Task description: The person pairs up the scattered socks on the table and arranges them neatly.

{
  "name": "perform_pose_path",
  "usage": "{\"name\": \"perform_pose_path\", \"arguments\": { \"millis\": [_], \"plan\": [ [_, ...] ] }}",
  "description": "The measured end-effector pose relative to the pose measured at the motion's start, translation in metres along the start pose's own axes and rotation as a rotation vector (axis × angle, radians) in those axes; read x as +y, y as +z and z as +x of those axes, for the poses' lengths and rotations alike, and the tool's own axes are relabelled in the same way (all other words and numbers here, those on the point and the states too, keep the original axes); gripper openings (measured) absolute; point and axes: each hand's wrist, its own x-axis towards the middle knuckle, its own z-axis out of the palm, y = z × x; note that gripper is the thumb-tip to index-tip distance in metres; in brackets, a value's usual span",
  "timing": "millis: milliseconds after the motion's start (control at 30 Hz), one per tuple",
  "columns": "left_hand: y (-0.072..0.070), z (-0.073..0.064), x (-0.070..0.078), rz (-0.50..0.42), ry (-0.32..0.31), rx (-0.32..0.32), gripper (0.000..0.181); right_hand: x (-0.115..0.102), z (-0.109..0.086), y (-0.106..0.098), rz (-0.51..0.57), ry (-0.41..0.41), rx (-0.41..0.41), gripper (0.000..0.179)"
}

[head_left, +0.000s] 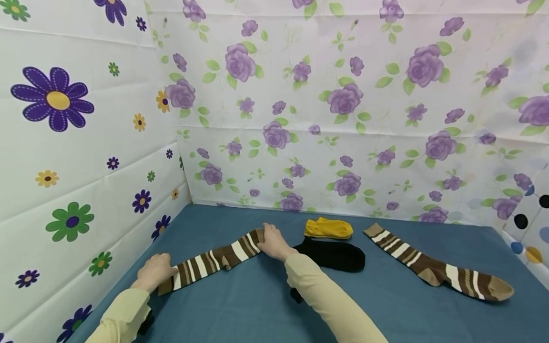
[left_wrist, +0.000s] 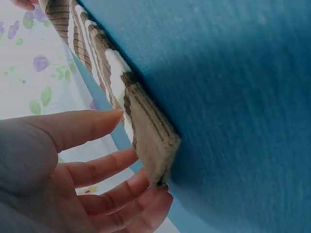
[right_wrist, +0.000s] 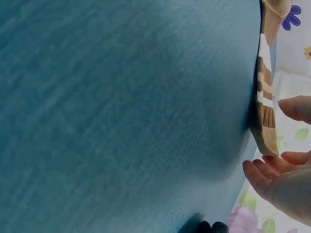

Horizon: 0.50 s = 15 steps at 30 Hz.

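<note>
A brown, tan and white striped sock (head_left: 201, 267) lies stretched out on the blue cloth, left of centre in the head view. At its tan cuff rests my left hand (head_left: 154, 272). In the left wrist view the fingers are fairly straight beside the cuff (left_wrist: 155, 145), fingertips touching its edge. My right hand (head_left: 275, 243) is at the toe end and partly covers it in the head view. The right wrist view shows the thumb apart from the fingers, with fingertips by the tan toe (right_wrist: 268, 141). Neither hand visibly pinches the sock.
A matching striped sock (head_left: 433, 269) lies flat at the right. Between the two are a yellow sock (head_left: 328, 228) at the back and a black sock (head_left: 336, 256) just in front of it, beside my right wrist. Flowered sheets (head_left: 309, 119) stand behind and left of the blue surface (head_left: 411, 314).
</note>
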Motion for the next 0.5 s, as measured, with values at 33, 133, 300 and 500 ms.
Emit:
{"name": "perform_pose_path", "arguments": {
  "millis": [33,133,300,500],
  "plan": [
    [-0.0001,0.0,0.0,0.0,0.002,0.003,0.019,0.0002,0.0001,0.0007,-0.002,-0.003,0.001,0.057],
    [0.0002,0.0001,-0.0002,-0.004,0.001,0.01,0.021,0.0005,0.0009,0.0039,-0.011,-0.017,0.006,0.053],
    [0.0009,0.0014,-0.0014,-0.013,0.002,0.009,0.018,-0.0007,0.0011,0.0081,-0.006,-0.035,0.036,0.041],
    [0.0027,0.0028,-0.0036,-0.049,0.037,0.04,0.011,-0.0016,-0.0018,0.0056,0.001,-0.032,0.098,0.021]
  ]
}}
